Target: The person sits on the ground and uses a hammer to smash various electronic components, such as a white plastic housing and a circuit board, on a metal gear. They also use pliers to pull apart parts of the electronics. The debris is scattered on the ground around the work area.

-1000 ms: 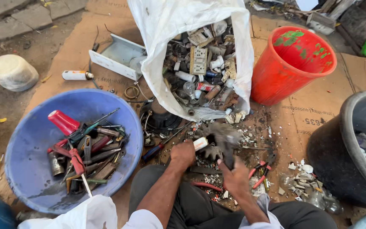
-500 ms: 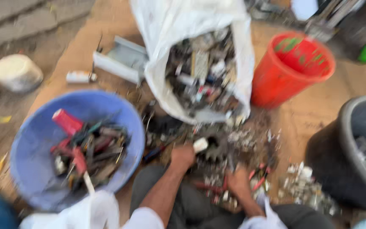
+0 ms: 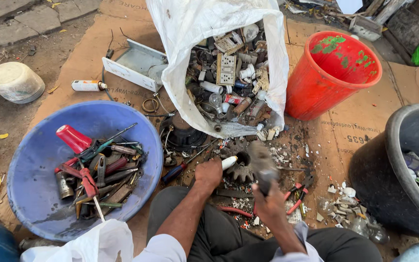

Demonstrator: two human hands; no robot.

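My left hand point(image 3: 208, 174) is shut on a small white cylinder point(image 3: 229, 162), pressing its tip against a dark toothed metal wheel point(image 3: 241, 172) that lies on the cardboard in front of my knees. My right hand point(image 3: 270, 204) grips the handle of a hammer point(image 3: 260, 161). The hammer's head is blurred with motion just above and to the right of the wheel. Broken white bits and scrap lie around the wheel.
A blue basin point(image 3: 30, 194) of screwdrivers and pliers sits at the left. Behind the wheel a white sack point(image 3: 185, 29) spills scrap parts. A red bucket point(image 3: 333, 92) stands back right, a black tub point(image 3: 364, 170) at the right, and red-handled pliers point(image 3: 294, 199) lie by my right hand.
Both hands stay over the same spot by the toothed wheel. The view blurred half a second ago and is steady now; the hammer head still shows motion blur.
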